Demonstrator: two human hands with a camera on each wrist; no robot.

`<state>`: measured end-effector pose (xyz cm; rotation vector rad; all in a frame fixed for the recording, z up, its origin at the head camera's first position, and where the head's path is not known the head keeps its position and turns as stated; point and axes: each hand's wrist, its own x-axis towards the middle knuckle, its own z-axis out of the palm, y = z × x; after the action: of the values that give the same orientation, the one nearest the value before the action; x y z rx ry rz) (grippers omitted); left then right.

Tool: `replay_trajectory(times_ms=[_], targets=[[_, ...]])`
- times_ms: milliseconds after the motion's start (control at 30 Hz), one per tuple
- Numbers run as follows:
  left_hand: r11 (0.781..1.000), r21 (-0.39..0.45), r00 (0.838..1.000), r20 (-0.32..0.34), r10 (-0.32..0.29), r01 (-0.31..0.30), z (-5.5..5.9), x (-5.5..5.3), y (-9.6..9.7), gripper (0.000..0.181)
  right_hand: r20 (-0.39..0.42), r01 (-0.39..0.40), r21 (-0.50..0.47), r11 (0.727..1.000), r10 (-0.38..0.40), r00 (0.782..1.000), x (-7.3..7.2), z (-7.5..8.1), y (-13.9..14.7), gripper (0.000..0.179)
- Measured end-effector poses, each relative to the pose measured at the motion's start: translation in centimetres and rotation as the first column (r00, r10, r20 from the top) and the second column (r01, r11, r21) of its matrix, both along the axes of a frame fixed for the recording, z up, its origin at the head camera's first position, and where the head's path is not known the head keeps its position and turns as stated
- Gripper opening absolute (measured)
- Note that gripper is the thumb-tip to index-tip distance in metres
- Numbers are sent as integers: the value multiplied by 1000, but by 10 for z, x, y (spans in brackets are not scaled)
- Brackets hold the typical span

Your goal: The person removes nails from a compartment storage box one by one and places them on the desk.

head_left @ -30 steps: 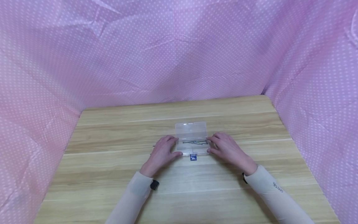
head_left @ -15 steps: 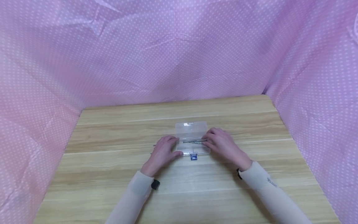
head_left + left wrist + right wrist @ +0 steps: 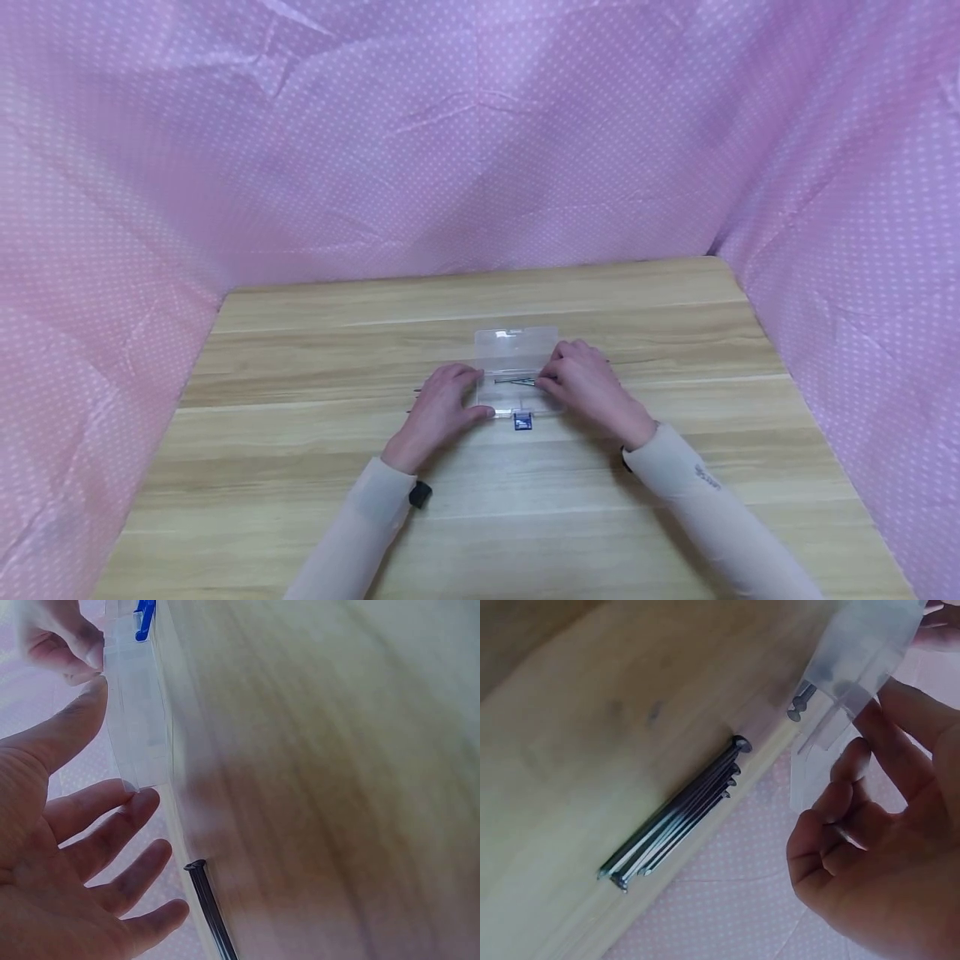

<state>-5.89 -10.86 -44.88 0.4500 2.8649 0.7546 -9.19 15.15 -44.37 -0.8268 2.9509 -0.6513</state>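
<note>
Clear plastic box (image 3: 517,371) lying open mid-bench, its blue latch (image 3: 522,422) toward the person. The left hand (image 3: 442,408) rests relaxed, fingers against the box's left end; the right hand (image 3: 588,385) curls over its right end, hiding part of the nails (image 3: 513,382) inside. More nails (image 3: 679,817) lie on the wooden bench (image 3: 300,467). Pink dotted cloth (image 3: 480,133) surrounds.

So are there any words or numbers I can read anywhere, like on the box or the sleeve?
No text can be read.
Dark print on the right sleeve: too small and blurred to read.
Pale mark on the blue latch of the clear plastic box: too small to read.
The nails, wooden table and pink dotted cloth carry no writing.
</note>
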Motion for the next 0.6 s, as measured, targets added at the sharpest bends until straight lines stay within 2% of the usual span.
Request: replay_trajectory(times_ms=[167,400,500,600], targets=[[1000,7,1000,-4,0,0,0,0,0,67,36,11,44,999,-12,999,0,-2,-4,16],[1000,5,1000,6,5,-5,0,1,0,67,104,-46,43,998,41,994,2,1,-10,22],[1000,7,1000,12,10,-10,1,1,1,67,93,-55,11,998,54,994,1,1,-10,19],[1000,10,1000,8,11,-11,1,1,0,67,49,-72,-32,997,73,996,-1,0,-10,13]])
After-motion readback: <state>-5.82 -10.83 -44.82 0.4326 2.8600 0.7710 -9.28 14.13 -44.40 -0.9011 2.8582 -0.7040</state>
